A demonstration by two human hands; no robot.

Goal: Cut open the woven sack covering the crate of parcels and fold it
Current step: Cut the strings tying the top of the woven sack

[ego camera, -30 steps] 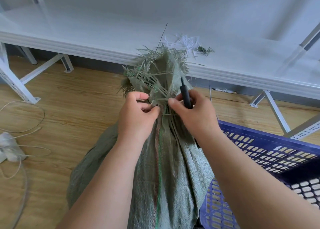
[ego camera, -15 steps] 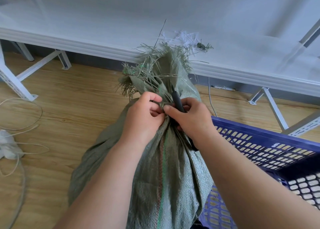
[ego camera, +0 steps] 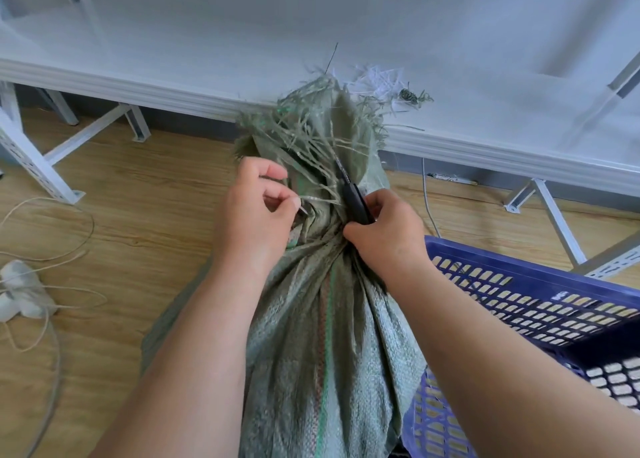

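Green woven sack [ego camera: 322, 336] stands on wood-plank floor [ego camera: 138, 215], gathered neck upward. Left hand [ego camera: 252, 218] pinches a frayed strand; right hand [ego camera: 384, 236] grips black-handled scissors [ego camera: 355, 203]. Blue perforated plastic crate [ego camera: 540, 305] alongside; white metal shelf [ego camera: 450, 69] behind; cord [ego camera: 52, 260] left.

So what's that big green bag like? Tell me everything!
The woven sack is dull green plastic weave with a bright green stripe and a reddish one down its middle. Its neck is bunched tight, and the frayed top fans into loose strands before the white shelf. It stands upright on the wooden floor, beside a blue crate. The left hand pinches a strand; the right hand holds a black tool at the neck.
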